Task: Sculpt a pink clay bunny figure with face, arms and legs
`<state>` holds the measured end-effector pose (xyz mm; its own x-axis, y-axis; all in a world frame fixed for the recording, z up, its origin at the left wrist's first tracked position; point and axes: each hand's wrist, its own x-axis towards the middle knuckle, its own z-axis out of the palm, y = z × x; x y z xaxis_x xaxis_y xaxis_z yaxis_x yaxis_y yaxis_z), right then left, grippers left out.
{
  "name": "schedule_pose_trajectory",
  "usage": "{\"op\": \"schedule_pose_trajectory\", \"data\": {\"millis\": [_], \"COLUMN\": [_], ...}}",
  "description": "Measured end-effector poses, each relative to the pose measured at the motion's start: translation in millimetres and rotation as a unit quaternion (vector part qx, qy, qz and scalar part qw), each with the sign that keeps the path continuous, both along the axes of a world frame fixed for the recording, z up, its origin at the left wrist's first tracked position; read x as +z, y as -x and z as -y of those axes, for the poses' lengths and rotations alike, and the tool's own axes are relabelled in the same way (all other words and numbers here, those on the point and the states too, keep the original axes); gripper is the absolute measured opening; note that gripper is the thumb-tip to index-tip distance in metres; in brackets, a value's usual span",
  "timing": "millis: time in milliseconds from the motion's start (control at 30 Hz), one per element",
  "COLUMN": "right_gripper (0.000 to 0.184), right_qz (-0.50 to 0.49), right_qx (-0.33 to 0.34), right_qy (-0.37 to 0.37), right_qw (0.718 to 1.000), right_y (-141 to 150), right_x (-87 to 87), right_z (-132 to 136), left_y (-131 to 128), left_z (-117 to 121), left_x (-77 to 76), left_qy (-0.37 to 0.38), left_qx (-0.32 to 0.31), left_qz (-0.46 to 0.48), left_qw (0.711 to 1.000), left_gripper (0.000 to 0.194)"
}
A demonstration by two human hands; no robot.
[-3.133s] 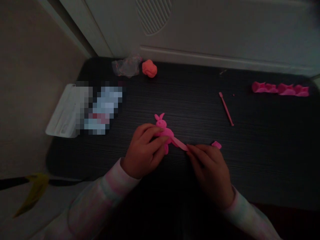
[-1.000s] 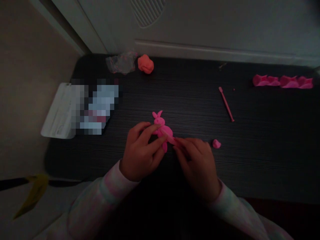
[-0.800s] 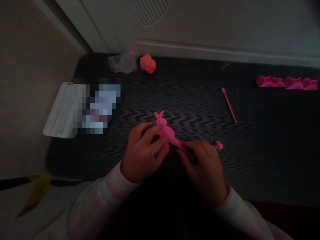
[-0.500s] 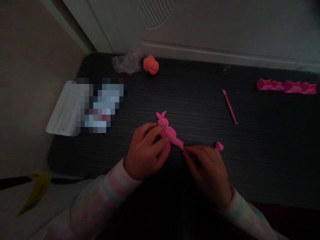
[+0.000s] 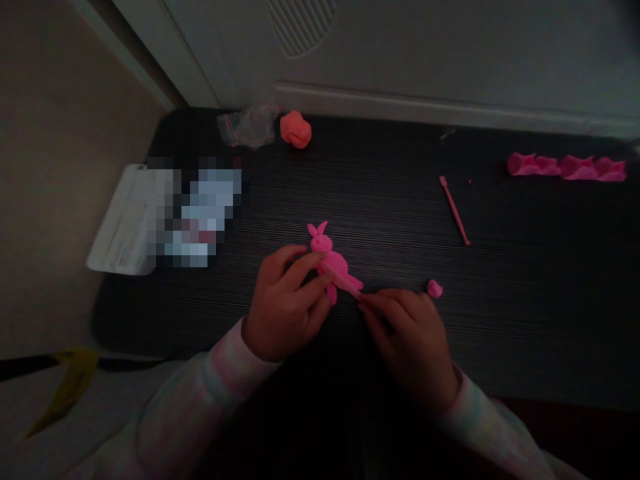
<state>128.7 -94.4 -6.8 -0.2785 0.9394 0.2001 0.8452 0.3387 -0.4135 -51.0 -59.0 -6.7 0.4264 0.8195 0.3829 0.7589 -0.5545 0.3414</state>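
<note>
A pink clay figure [image 5: 336, 263] with two pointed ears and a smiling face lies on the dark table. My left hand [image 5: 287, 300] is closed around its left side, with the fingertips on its body. Between the finger and thumb of my right hand [image 5: 413, 343] is the narrow end of a flat, lighter pink modelling tool [image 5: 346, 283]. The tool's wider end rests across the figure's lower body, near my left fingertips. Just beyond my right knuckles sits a small pink clay lump [image 5: 435, 289].
A second thin pink tool [image 5: 455, 211] lies to the right. Pink cup-like pieces [image 5: 567, 167] stand in a row at far right. An orange clay lump [image 5: 296, 129] and a crumpled clear wrapper [image 5: 249, 127] are at the back. A white tray [image 5: 120, 220] lies at left.
The whole view has shifted slightly, so everything appears a little further left. Both hands keep their hold on the clay figure and the tool, with little visible movement.
</note>
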Motion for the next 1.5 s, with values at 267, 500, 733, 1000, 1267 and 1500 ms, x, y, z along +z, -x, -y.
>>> {"op": "schedule_pose_trajectory", "data": {"millis": [267, 500, 733, 1000, 1267, 1500], "right_gripper": [0.012, 0.010, 0.009, 0.009, 0.008, 0.008], "right_qz": [-0.017, -0.031, -0.035, -0.061, -0.079, -0.086], "right_qx": [-0.003, -0.020, -0.023, -0.045, -0.055, -0.056], "right_qy": [-0.009, -0.005, 0.003, 0.010, 0.021, 0.026], "right_qw": [1.000, 0.999, 0.999, 0.997, 0.995, 0.994], "right_y": [-0.8, -1.8, -1.4, -3.1, -1.9, -1.7], "right_x": [0.0, -1.4, -1.1, -2.9, 0.8, 0.7], "right_z": [0.2, 1.6, 0.6, 2.5, 1.7, 0.5], "left_y": [2.2, 5.8, 6.6, 7.5, 10.0, 9.4], "left_z": [-1.4, -4.3, -6.5, -5.2, 2.6, 1.3], "left_x": [-0.2, -0.5, -0.9, -2.5, -1.8, -1.2], "left_qy": [-0.023, -0.046, -0.046, -0.047, -0.053, -0.032], "left_qx": [0.026, 0.116, 0.132, 0.128, 0.097, 0.089], "left_qz": [0.032, 0.054, 0.057, -0.004, -0.062, -0.062], "left_qw": [0.999, 0.991, 0.989, 0.991, 0.992, 0.994], "left_gripper": [0.016, 0.020, 0.017, 0.018, 0.023, 0.022]}}
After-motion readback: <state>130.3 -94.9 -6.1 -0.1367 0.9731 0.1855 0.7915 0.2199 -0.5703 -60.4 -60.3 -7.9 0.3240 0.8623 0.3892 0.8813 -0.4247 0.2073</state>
